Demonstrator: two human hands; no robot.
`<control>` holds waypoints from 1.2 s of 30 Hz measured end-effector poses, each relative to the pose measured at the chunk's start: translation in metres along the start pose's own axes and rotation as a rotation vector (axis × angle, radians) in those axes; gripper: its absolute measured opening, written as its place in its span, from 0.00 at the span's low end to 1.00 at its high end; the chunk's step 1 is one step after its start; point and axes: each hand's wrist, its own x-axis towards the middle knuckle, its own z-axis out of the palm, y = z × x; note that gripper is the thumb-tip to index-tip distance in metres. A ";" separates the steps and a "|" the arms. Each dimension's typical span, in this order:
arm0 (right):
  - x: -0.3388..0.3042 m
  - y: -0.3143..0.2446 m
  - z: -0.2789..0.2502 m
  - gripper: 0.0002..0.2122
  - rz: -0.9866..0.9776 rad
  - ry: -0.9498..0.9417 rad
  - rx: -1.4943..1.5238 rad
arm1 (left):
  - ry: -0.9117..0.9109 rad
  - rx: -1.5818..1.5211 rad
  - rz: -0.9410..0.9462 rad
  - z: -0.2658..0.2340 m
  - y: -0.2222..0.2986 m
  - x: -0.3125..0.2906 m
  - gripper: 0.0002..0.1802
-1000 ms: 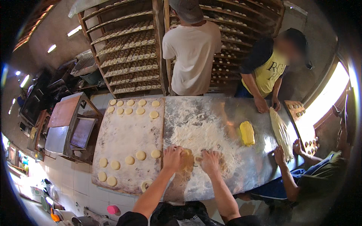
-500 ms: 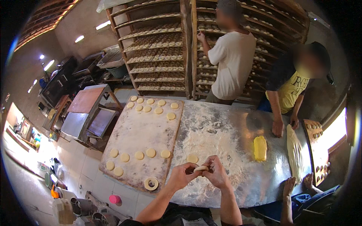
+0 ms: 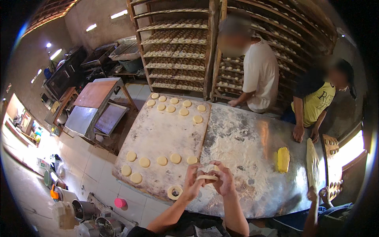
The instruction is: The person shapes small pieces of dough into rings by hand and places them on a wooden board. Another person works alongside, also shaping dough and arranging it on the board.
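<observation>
A pale piece of dough [image 3: 207,177] is held up over the table's front edge, gripped between the fingers of my left hand [image 3: 191,186] and my right hand [image 3: 224,182]. Its flat edge faces me, and my fingers hide part of it, so I cannot tell whether it has a hole. A dough ring [image 3: 169,192] lies by my left wrist, at the near corner of the floured board [image 3: 169,134]. Several flat dough discs [image 3: 162,160] rest on that board, in a near group and a far group.
Loose flour [image 3: 229,152] covers the metal table [image 3: 262,193] beyond my hands. A yellow block [image 3: 283,160] sits to the right. Past it, two co-workers' hands are at a long dough strip [image 3: 312,162]. Tall racks [image 3: 212,55] of dough stand behind, where another person bends.
My hands have tilted the dough and its edge now faces me. The view has shifted, so the board appears farther right. The person at the racks has lowered an arm and bent toward the table.
</observation>
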 end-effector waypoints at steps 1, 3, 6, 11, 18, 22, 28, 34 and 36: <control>0.003 0.007 0.009 0.28 -0.138 0.053 -0.542 | -0.036 -0.191 0.025 -0.006 0.006 -0.003 0.23; 0.009 0.032 0.030 0.26 -0.455 0.242 -1.630 | -0.001 0.308 -0.015 -0.022 0.020 -0.005 0.18; 0.015 0.054 0.048 0.30 -0.409 -0.030 -0.687 | 0.005 0.953 0.174 -0.047 0.032 0.003 0.22; 0.038 0.084 0.054 0.31 -0.235 -0.019 -0.754 | -0.082 1.106 0.050 -0.082 0.042 0.006 0.20; 0.060 0.121 0.046 0.35 -0.425 0.042 -0.289 | -0.114 0.956 0.061 -0.110 0.053 0.025 0.15; 0.067 0.132 0.041 0.31 -0.525 0.062 -0.849 | -0.143 0.813 -0.031 -0.114 0.057 0.036 0.11; 0.077 0.122 0.038 0.44 -0.539 -0.298 -0.481 | -0.226 0.885 0.062 -0.117 0.058 0.047 0.12; 0.063 0.128 0.052 0.33 -0.654 0.047 -0.472 | -0.315 0.970 -0.103 -0.113 0.047 0.048 0.16; 0.059 0.128 0.052 0.33 -0.663 0.281 -1.077 | -0.333 0.977 -0.120 -0.114 0.045 0.048 0.16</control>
